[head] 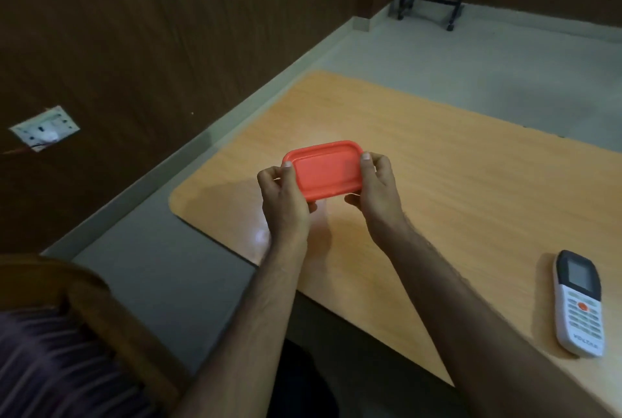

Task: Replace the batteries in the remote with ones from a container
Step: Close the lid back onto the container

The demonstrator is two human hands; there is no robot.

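Observation:
A small red container [325, 171] with its red lid on is held above the wooden table [437, 155]. My left hand [284, 195] grips its left end, thumb on the lid's edge. My right hand [377, 190] grips its right end the same way. The container's body and contents are hidden under the lid and my fingers. A white remote [579, 303] with a dark screen and an orange button lies face up at the table's near right, apart from both hands.
The table's left edge and rounded corner [178, 205] lie close to my left hand, with grey floor beyond. A wooden chair back [111, 316] stands at the lower left. A dark panelled wall with a socket [45, 128] runs along the left.

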